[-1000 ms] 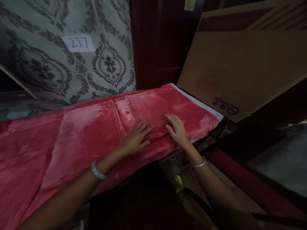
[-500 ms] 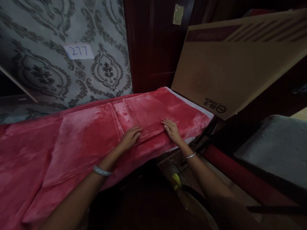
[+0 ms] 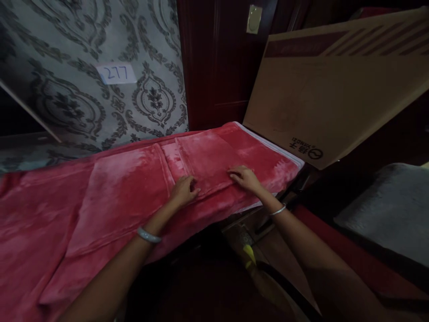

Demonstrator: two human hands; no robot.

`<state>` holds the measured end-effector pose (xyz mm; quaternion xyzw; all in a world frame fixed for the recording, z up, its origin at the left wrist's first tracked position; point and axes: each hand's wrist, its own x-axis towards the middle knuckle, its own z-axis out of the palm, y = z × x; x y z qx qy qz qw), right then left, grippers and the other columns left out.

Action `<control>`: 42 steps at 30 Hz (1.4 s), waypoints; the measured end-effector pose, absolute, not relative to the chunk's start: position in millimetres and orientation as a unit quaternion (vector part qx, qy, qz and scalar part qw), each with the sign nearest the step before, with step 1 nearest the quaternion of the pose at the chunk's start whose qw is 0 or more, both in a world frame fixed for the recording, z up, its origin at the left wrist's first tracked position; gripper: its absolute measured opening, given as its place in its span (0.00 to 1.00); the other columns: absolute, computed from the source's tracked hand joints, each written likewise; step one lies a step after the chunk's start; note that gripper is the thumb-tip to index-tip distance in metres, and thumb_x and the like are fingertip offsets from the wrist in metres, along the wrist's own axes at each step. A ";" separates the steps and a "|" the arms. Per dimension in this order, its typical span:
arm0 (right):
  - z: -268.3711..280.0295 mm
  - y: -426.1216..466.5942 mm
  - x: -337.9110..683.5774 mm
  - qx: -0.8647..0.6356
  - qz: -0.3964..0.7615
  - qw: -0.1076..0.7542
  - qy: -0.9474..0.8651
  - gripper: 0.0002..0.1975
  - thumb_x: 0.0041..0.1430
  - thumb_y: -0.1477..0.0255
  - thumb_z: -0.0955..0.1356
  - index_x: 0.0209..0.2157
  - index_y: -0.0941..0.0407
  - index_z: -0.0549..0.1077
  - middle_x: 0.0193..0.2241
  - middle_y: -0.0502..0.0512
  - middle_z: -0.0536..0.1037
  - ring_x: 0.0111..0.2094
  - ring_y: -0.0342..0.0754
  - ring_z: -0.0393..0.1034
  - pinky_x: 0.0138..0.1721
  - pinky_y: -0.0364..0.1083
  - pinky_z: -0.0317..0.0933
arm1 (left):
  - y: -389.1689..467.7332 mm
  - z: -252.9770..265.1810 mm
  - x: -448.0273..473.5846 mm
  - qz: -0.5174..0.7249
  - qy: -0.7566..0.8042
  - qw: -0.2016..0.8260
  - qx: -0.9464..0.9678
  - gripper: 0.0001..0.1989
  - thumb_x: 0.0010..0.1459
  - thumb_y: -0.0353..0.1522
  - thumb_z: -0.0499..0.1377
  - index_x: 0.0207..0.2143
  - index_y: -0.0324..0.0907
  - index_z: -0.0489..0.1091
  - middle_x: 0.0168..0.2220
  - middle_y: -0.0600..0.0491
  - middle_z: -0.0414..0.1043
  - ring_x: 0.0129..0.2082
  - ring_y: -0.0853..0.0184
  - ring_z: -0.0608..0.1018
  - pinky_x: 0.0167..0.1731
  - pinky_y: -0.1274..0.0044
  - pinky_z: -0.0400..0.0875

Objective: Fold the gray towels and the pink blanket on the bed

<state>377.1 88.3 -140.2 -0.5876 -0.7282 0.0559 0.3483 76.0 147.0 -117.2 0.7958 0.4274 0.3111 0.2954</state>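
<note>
A red and pink plush cloth (image 3: 211, 152) lies folded in layers on a long raised surface, and a raised fold edge runs between my hands. My left hand (image 3: 183, 191), a pale bangle on its wrist, has its fingers curled on the cloth near that edge, the thumb bent towards them. To its right, my right hand (image 3: 246, 178) wears a thin silver bangle. Its fingers are bent together and pinch the cloth at the other end of the fold. The fingertips of both hands are partly hidden in the plush.
A large cardboard box (image 3: 321, 98) leans at the right end, beside a dark red door (image 3: 221, 67). Patterned wallpaper (image 3: 156, 103) carries a paper marked 277 (image 3: 118, 73). A grey furry cover (image 3: 392, 205) is at the right. A yellow strip (image 3: 249, 252) shows below.
The fingers of both hands have curled more against the cloth from a flatter pose. The view has shifted slightly, so the scene sits a little further right.
</note>
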 end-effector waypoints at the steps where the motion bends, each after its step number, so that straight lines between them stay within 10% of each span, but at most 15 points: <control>1: -138.9 88.6 377.6 -0.588 0.059 0.348 -0.728 0.14 0.63 0.71 0.67 0.47 0.51 0.81 0.47 0.56 0.82 0.49 0.55 0.76 0.54 0.56 0.68 | 148.3 -118.1 76.7 0.307 0.423 0.305 0.796 0.11 0.44 0.30 0.70 0.33 0.44 0.76 0.31 0.51 0.73 0.35 0.61 0.73 0.46 0.70 0.70; 9: -133.8 97.9 380.6 -0.559 0.082 0.336 -0.753 0.13 0.59 0.74 0.70 0.45 0.51 0.82 0.46 0.55 0.83 0.50 0.55 0.76 0.54 0.56 0.67 | 155.1 -123.2 85.3 0.296 0.467 0.386 0.738 0.27 0.45 0.28 0.69 0.50 0.41 0.78 0.25 0.56 0.70 0.27 0.66 0.71 0.32 0.76 0.66; 18: -122.2 107.0 395.4 -0.570 0.097 0.304 -0.757 0.13 0.60 0.74 0.70 0.45 0.50 0.82 0.46 0.53 0.83 0.48 0.52 0.76 0.53 0.52 0.68 | 146.4 -110.7 90.5 0.306 0.426 0.439 0.730 0.20 0.48 0.26 0.61 0.46 0.39 0.79 0.33 0.55 0.77 0.31 0.69 0.73 0.37 0.76 0.69; 28: -118.8 106.6 438.0 -0.594 0.053 0.258 -0.760 0.19 0.56 0.76 0.70 0.50 0.50 0.80 0.51 0.54 0.81 0.54 0.57 0.71 0.59 0.56 0.62 | 172.4 -82.5 96.6 0.256 0.418 0.160 0.857 0.25 0.57 0.25 0.55 0.57 0.36 0.72 0.48 0.44 0.77 0.49 0.58 0.76 0.54 0.67 0.70; 35: -118.9 102.3 430.3 -0.638 -0.052 0.218 -0.737 0.10 0.61 0.77 0.66 0.42 0.58 0.78 0.42 0.62 0.78 0.47 0.55 0.70 0.50 0.50 0.64 | 158.6 -61.5 101.9 0.210 0.409 -0.082 0.884 0.13 0.63 0.28 0.51 0.41 0.38 0.76 0.46 0.39 0.73 0.50 0.51 0.73 0.50 0.61 0.68; 42: -139.5 103.6 427.0 -0.676 -0.093 0.252 -0.686 0.07 0.62 0.76 0.63 0.38 0.56 0.73 0.40 0.63 0.76 0.44 0.55 0.68 0.46 0.49 0.63 | 170.5 -76.2 97.1 0.144 0.402 -0.053 0.903 0.12 0.61 0.26 0.50 0.40 0.38 0.73 0.44 0.39 0.74 0.48 0.52 0.74 0.49 0.63 0.69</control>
